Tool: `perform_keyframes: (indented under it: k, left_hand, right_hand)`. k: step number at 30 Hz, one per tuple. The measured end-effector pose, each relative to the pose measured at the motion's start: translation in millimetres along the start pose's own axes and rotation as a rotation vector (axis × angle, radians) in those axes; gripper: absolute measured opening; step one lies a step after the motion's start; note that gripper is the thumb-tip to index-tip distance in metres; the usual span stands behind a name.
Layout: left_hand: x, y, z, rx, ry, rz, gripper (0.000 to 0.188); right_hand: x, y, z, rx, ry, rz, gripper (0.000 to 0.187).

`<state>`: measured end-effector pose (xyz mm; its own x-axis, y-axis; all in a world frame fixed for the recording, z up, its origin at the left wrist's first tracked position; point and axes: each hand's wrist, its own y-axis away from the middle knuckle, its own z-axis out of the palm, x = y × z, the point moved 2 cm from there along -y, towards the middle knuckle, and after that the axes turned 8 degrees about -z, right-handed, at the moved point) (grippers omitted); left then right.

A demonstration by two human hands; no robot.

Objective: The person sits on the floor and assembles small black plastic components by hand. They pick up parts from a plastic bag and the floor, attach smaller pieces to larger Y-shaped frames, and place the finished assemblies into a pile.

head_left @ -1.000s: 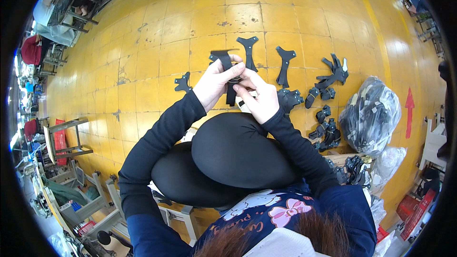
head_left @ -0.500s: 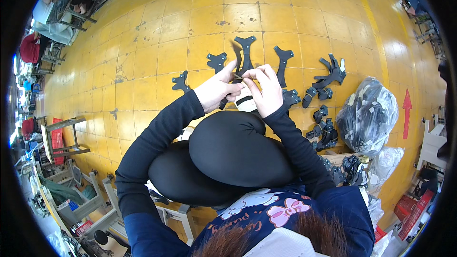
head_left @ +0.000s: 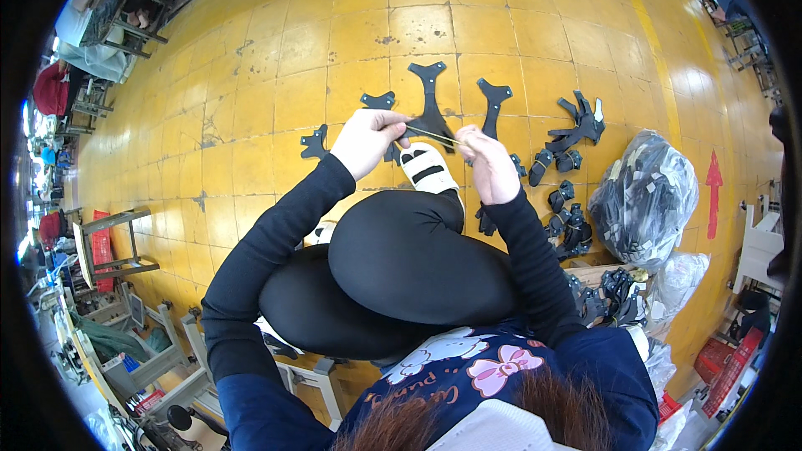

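A thin yellowish rubber band (head_left: 433, 135) is stretched between my hands, above a white shoe with black bands (head_left: 427, 169). My left hand (head_left: 366, 142) pinches one end between closed fingers. My right hand (head_left: 491, 165) grips the other end, fingers curled. Dark material shows close to the left fingertips; whether that hand also holds it, I cannot tell. Beyond my hands a black Y-ended strap piece (head_left: 428, 98) lies on the floor, its lower end passing behind the band. Similar black pieces lie to its right (head_left: 493, 105) and left (head_left: 378, 101), and one farther left (head_left: 314, 143).
To the right are several bundled black pieces (head_left: 576, 230), a spread black strap piece (head_left: 582, 121) and a large clear plastic bag (head_left: 647, 200) of dark items. A small stool (head_left: 113, 242) stands at left on the yellow tiled floor (head_left: 251, 117). Workbenches line the edges.
My hands have moved apart, the right one toward the right and nearer me, drawing the rubber band out between them. The upright dark strip beside my left thumb no longer shows.
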<state>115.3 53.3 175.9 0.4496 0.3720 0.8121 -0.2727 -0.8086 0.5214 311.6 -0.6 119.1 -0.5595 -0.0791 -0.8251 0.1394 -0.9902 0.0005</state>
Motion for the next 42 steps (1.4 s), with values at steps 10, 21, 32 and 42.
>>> perform_keyframes:
  k: [10, 21, 32, 42]
  left_hand:
    - [3, 9, 2, -0.137, 0.337, -0.019, 0.026]
    - [12, 25, 3, -0.427, -0.020, 0.043, 0.034]
    - [24, 22, 8, -0.408, 0.158, 0.177, 0.034]
    - [25, 28, 4, -0.405, 0.278, -0.013, 0.043]
  right_hand:
    - [-3, 2, 39, 0.203, -0.639, 0.409, 0.035]
    - [-29, -18, 22, 0.349, 0.027, 0.005, 0.020]
    - [-29, -14, 56, 0.004, 0.224, -0.016, 0.016]
    - [-34, -11, 42, -0.035, 0.273, -0.074, 0.016]
